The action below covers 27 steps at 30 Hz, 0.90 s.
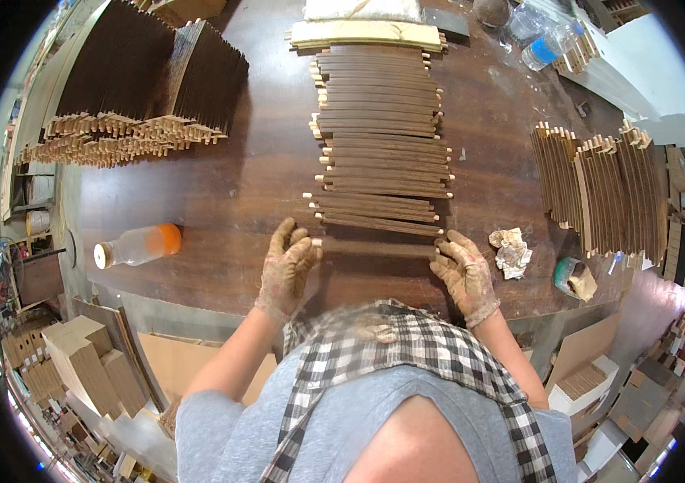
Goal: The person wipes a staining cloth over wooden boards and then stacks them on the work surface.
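A dark brown wooden slat (pixel 378 248) with pale dowel ends stretches crosswise between my gloved hands, a little blurred. My left hand (pixel 286 270) has its fingers closed at the slat's left end, by a pale peg. At the other end, my right hand (pixel 465 275) pinches with thumb and fingers. Both gloves are stained and worn. Just beyond lies a long row of similar slats (pixel 382 153), side by side, their pale pegs sticking out unevenly. The nearest few slats in that row lie slightly askew.
Tall stacks of dark slats (pixel 125 72) stand far left on the brown table (pixel 221 266); another slat stack (pixel 600 193) stands right. A bottle with orange contents (pixel 139 245) lies left. Crumpled paper (pixel 511 253) and a green-rimmed container (pixel 574 278) sit right. A pale board (pixel 366 35) crosses the row's far end.
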Each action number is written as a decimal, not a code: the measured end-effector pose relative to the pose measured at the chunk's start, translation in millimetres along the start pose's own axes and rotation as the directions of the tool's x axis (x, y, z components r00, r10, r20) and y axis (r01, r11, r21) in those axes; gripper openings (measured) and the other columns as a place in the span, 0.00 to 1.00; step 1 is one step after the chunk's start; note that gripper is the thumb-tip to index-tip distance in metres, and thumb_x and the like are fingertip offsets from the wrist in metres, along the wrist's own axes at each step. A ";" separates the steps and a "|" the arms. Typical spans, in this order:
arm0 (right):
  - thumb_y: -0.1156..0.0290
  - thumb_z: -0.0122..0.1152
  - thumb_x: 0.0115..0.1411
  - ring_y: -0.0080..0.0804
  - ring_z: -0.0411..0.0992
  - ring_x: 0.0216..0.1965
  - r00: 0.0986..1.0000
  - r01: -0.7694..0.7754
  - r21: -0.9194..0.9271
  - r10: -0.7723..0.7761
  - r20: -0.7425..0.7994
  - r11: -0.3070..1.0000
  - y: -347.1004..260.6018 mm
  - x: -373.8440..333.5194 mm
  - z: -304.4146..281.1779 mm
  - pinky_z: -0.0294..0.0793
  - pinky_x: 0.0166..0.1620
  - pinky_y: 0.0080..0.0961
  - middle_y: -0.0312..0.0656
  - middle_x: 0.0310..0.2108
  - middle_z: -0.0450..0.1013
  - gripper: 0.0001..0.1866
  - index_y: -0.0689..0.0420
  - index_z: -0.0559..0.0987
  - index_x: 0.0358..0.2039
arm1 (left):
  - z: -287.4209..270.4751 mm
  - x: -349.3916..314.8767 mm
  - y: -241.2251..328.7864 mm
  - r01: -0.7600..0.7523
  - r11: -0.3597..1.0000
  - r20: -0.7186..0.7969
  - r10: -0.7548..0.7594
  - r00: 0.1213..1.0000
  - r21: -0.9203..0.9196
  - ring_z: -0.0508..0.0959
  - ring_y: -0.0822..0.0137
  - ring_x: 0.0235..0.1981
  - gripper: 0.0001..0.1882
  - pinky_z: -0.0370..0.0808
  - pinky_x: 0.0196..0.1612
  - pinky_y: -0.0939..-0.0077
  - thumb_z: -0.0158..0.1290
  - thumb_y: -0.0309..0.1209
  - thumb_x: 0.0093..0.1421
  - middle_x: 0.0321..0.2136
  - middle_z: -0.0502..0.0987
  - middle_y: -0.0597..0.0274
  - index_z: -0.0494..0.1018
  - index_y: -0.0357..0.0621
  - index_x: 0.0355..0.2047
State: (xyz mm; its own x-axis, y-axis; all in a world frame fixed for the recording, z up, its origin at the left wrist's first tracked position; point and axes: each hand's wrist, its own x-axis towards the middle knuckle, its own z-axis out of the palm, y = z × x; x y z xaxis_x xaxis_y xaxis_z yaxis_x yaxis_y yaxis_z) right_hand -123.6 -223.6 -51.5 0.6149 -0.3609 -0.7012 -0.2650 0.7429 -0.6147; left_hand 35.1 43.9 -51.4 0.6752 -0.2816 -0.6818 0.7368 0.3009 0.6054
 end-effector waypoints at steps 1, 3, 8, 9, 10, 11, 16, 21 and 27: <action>0.73 0.56 0.66 0.32 0.74 0.45 0.999 0.053 0.008 -0.053 0.006 0.999 0.7 0.0 1.9 0.77 0.49 0.31 0.51 0.49 0.70 0.28 0.67 0.59 0.63 | -2.0 0.6 -0.8 -0.103 0.994 0.058 0.100 0.993 0.044 0.73 0.68 0.46 0.37 0.74 0.51 0.76 0.57 0.26 0.61 0.49 0.67 0.61 0.52 0.40 0.67; 0.72 0.53 0.68 0.33 0.74 0.46 0.989 0.148 -0.060 -0.148 0.004 0.987 7.7 3.2 -3.1 0.77 0.50 0.30 0.53 0.55 0.67 0.26 0.66 0.60 0.63 | -8.7 0.9 -5.2 -0.263 0.874 0.087 0.250 0.964 0.409 0.74 0.66 0.48 0.33 0.73 0.53 0.73 0.56 0.26 0.62 0.52 0.68 0.59 0.56 0.41 0.66; 0.73 0.51 0.68 0.36 0.66 0.58 0.865 0.471 -0.381 -0.501 0.023 0.796 20.0 25.6 -16.2 0.68 0.60 0.31 0.49 0.63 0.60 0.27 0.62 0.59 0.66 | -20.3 29.2 -20.7 -0.597 0.524 0.268 0.573 0.775 0.608 0.65 0.58 0.61 0.34 0.67 0.62 0.63 0.55 0.36 0.65 0.62 0.60 0.48 0.54 0.39 0.66; 0.73 0.50 0.68 0.38 0.63 0.61 0.815 0.556 -0.380 -0.575 0.074 0.739 13.3 34.9 -7.3 0.65 0.62 0.31 0.48 0.64 0.58 0.27 0.62 0.58 0.66 | -19.6 42.2 -15.9 -0.708 0.275 0.401 0.666 0.628 0.651 0.63 0.57 0.63 0.35 0.65 0.63 0.63 0.54 0.35 0.65 0.64 0.57 0.48 0.52 0.39 0.67; 0.74 0.50 0.68 0.39 0.60 0.64 0.756 0.635 -0.375 -0.643 0.123 0.675 5.1 45.0 1.4 0.62 0.64 0.32 0.48 0.66 0.56 0.28 0.61 0.57 0.67 | -16.9 59.2 -7.6 -0.762 0.006 0.537 0.705 0.463 0.648 0.61 0.57 0.65 0.35 0.63 0.65 0.62 0.52 0.35 0.66 0.66 0.55 0.47 0.50 0.40 0.68; 0.75 0.49 0.68 0.41 0.50 0.69 0.769 0.635 -0.280 -0.621 0.150 0.720 -8.2 55.4 9.4 0.53 0.68 0.34 0.48 0.69 0.50 0.30 0.60 0.53 0.69 | -9.6 76.5 2.4 -0.759 -0.262 0.668 0.687 0.287 0.596 0.59 0.56 0.67 0.36 0.61 0.66 0.61 0.51 0.35 0.67 0.67 0.53 0.47 0.48 0.40 0.69; 0.74 0.48 0.69 0.39 0.48 0.70 0.715 0.694 -0.363 -0.657 0.240 0.622 -73.2 135.7 41.6 0.50 0.70 0.35 0.48 0.69 0.50 0.32 0.59 0.50 0.70 | 33.7 158.3 50.6 -0.753 0.465 0.411 0.640 0.649 0.465 0.51 0.54 0.71 0.38 0.53 0.70 0.61 0.46 0.32 0.68 0.70 0.46 0.47 0.39 0.43 0.72; 0.69 0.55 0.67 0.41 0.63 0.64 0.832 0.552 -0.424 -0.442 0.335 0.718 -115.6 206.2 81.3 0.62 0.64 0.34 0.51 0.64 0.63 0.38 0.43 0.48 0.72 | 76.0 230.7 74.7 -0.765 0.459 0.488 0.591 0.642 0.451 0.51 0.53 0.70 0.40 0.53 0.69 0.64 0.46 0.36 0.68 0.71 0.45 0.46 0.37 0.46 0.72; 0.57 0.63 0.61 0.44 0.48 0.71 0.632 0.761 -0.588 -0.517 0.577 0.274 -128.0 225.8 106.1 0.50 0.70 0.35 0.51 0.71 0.49 0.41 0.58 0.56 0.69 | 100.3 231.8 85.5 -0.713 0.362 0.551 0.459 0.697 0.601 0.50 0.55 0.71 0.42 0.50 0.70 0.64 0.51 0.40 0.66 0.71 0.45 0.48 0.41 0.45 0.72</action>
State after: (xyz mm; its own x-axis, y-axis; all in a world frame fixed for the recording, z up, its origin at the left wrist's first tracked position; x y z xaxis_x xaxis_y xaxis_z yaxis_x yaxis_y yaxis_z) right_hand 127.9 -340.3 -92.9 0.9543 -0.2870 0.0830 -0.0415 -0.4024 -0.9145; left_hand 258.0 -87.1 -116.5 0.8278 -0.5603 0.0288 -0.1940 -0.2377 0.9518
